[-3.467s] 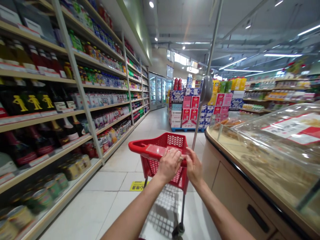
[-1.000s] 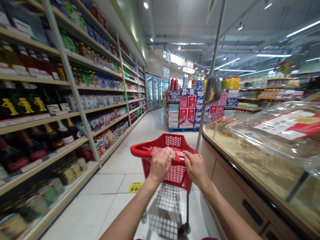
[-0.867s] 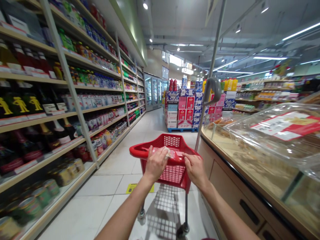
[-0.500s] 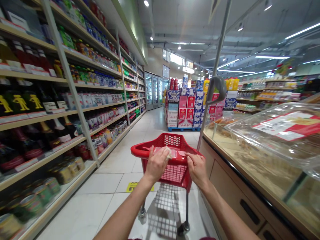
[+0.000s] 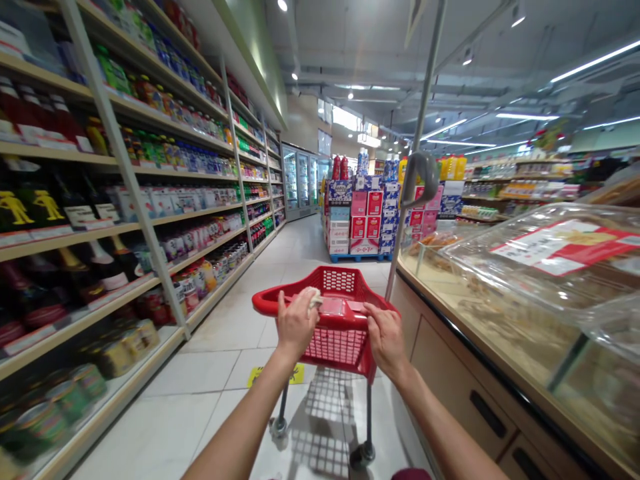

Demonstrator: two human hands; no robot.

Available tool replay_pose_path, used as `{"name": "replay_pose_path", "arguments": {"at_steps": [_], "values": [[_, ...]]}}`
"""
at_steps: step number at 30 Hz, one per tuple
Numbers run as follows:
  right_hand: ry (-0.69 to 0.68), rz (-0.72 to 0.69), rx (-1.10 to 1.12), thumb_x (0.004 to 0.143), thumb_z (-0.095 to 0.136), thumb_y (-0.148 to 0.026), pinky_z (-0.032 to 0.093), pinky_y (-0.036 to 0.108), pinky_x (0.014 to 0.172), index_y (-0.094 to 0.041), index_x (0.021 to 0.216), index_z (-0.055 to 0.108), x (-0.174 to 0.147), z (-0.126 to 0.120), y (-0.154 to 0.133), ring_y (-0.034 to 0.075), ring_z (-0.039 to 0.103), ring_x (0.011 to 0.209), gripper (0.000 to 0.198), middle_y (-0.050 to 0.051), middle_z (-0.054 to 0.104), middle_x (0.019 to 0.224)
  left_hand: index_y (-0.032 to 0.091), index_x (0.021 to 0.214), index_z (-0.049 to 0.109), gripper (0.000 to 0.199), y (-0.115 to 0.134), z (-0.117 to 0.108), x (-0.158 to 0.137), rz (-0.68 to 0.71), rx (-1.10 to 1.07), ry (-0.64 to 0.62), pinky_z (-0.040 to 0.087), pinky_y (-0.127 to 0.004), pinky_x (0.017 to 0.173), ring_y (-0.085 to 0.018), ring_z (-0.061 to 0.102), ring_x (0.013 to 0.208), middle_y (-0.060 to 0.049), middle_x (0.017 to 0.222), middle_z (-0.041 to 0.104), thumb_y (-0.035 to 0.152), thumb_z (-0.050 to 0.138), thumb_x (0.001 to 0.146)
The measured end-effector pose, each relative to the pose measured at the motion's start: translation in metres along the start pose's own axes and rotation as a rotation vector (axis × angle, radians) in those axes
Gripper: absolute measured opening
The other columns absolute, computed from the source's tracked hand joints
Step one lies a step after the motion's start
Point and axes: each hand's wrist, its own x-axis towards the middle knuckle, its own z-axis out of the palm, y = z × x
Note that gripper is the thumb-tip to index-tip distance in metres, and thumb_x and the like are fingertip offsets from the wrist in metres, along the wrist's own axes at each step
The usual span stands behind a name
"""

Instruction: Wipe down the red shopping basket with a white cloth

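Note:
A red plastic shopping cart [image 5: 340, 347] with a mesh basket stands in front of me. My left hand [image 5: 296, 323] lies over the left part of its handle, fingers bent around a crumpled whitish cloth or wipe [image 5: 315, 298]; the thumb sticks up on the left. The cloth rests against the handle, beside a pale pink label panel [image 5: 340, 307]. At the handle's right end, my right hand [image 5: 386, 333] is closed around the red bar. The undersides of both hands' fingers are hidden. Little of the basket's inside shows.
Tall drink shelves [image 5: 150, 167] line the left. A counter [image 5: 450, 373] with clear plastic food boxes [image 5: 565, 267] runs close on the right, beside a metal pole [image 5: 417, 120] with a grey hook. Stacked cartons [image 5: 357, 220] stand ahead; a yellow floor sticker [image 5: 295, 373] lies below.
My left hand has slid a little left along the handle with the cloth, uncovering more of the label panel. My right hand keeps its place on the bar. The view has turned slightly right.

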Motion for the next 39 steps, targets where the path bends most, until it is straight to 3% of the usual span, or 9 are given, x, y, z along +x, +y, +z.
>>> {"name": "replay_pose_path", "arguments": {"at_steps": [2, 7, 13, 19, 25, 31, 33, 36, 39], "values": [[0.037, 0.031, 0.005, 0.086, 0.033, -0.027, 0.035, 0.037, 0.084, -0.017, 0.11, 0.053, 0.0, 0.001, 0.0, 0.017, 0.055, 0.088, 0.033, 0.006, 0.063, 0.102, 0.021, 0.105, 0.054, 0.028, 0.007, 0.003, 0.001, -0.016, -0.005, -0.022, 0.015, -0.052, 0.104, -0.019, 0.055, 0.104, -0.006, 0.11, 0.062, 0.02, 0.041, 0.079], [0.046, 0.059, 0.064, 0.086, 0.033, -0.03, 0.038, 0.036, 0.085, -0.017, 0.115, 0.049, -0.001, -0.002, 0.006, 0.018, 0.053, 0.096, 0.036, 0.007, 0.058, 0.111, 0.022, 0.108, 0.052, 0.029, 0.033, 0.015, -0.005, 0.337, -0.095, -0.104, 0.012, -0.042, 0.108, -0.014, 0.051, 0.108, -0.004, 0.115, 0.059, 0.021, 0.04, 0.082], [0.057, 0.069, 0.07, 0.086, 0.032, -0.03, 0.038, 0.037, 0.086, -0.019, 0.114, 0.05, 0.0, -0.002, 0.001, 0.018, 0.053, 0.094, 0.034, 0.005, 0.061, 0.105, 0.021, 0.105, 0.054, 0.029, 0.0, -0.001, 0.001, -0.075, 0.006, 0.006, 0.011, -0.055, 0.104, -0.02, 0.054, 0.104, -0.006, 0.111, 0.061, 0.019, 0.042, 0.078], [0.012, 0.056, 0.068, 0.086, 0.033, -0.031, 0.039, 0.035, 0.083, -0.018, 0.116, 0.048, 0.0, -0.003, 0.003, 0.018, 0.055, 0.091, 0.036, 0.005, 0.063, 0.101, 0.023, 0.107, 0.054, 0.029, 0.021, 0.01, -0.003, 0.283, -0.091, -0.092, 0.013, -0.045, 0.107, -0.016, 0.054, 0.105, -0.005, 0.113, 0.06, 0.021, 0.041, 0.081], [0.044, 0.106, 0.04, 0.087, 0.03, -0.03, 0.038, 0.035, 0.083, -0.018, 0.115, 0.049, 0.005, -0.002, 0.0, 0.017, 0.056, 0.087, 0.036, 0.004, 0.064, 0.095, 0.022, 0.103, 0.055, 0.027, -0.013, -0.006, 0.003, -0.09, 0.047, 0.015, 0.012, -0.056, 0.103, -0.02, 0.056, 0.101, -0.006, 0.108, 0.062, 0.019, 0.042, 0.079], [0.043, 0.094, 0.034, 0.086, 0.031, -0.031, 0.039, 0.035, 0.083, -0.017, 0.115, 0.049, 0.003, -0.003, 0.005, 0.018, 0.055, 0.088, 0.036, 0.005, 0.064, 0.096, 0.024, 0.106, 0.054, 0.027, 0.028, 0.017, -0.012, 0.402, -0.027, 0.001, 0.01, -0.04, 0.108, -0.013, 0.051, 0.108, -0.003, 0.115, 0.059, 0.022, 0.041, 0.083], [0.022, 0.093, 0.04, 0.086, 0.032, -0.031, 0.04, 0.034, 0.083, -0.018, 0.115, 0.049, 0.002, -0.008, 0.006, 0.018, 0.053, 0.093, 0.036, 0.006, 0.063, 0.099, 0.024, 0.108, 0.052, 0.028, 0.009, 0.011, -0.016, 0.388, 0.008, 0.048, 0.008, -0.042, 0.108, -0.014, 0.052, 0.107, -0.004, 0.116, 0.058, 0.021, 0.041, 0.083], [0.017, 0.083, 0.002, 0.086, 0.031, -0.03, 0.037, 0.036, 0.086, -0.018, 0.113, 0.051, 0.004, -0.007, 0.0, 0.018, 0.053, 0.094, 0.035, 0.006, 0.063, 0.101, 0.02, 0.114, 0.048, 0.032, -0.034, -0.006, -0.021, 0.178, 0.112, 0.136, 0.012, -0.05, 0.105, -0.019, 0.053, 0.106, -0.01, 0.115, 0.058, 0.02, 0.039, 0.083], [-0.02, 0.049, -0.065, 0.086, 0.032, -0.029, 0.031, 0.04, 0.09, -0.017, 0.111, 0.053, 0.007, 0.001, -0.011, 0.019, 0.055, 0.09, 0.034, 0.006, 0.064, 0.099, 0.018, 0.117, 0.045, 0.035, -0.046, -0.009, -0.024, 0.124, 0.133, 0.17, 0.016, -0.052, 0.103, -0.021, 0.053, 0.106, -0.013, 0.114, 0.058, 0.02, 0.039, 0.082]]}}
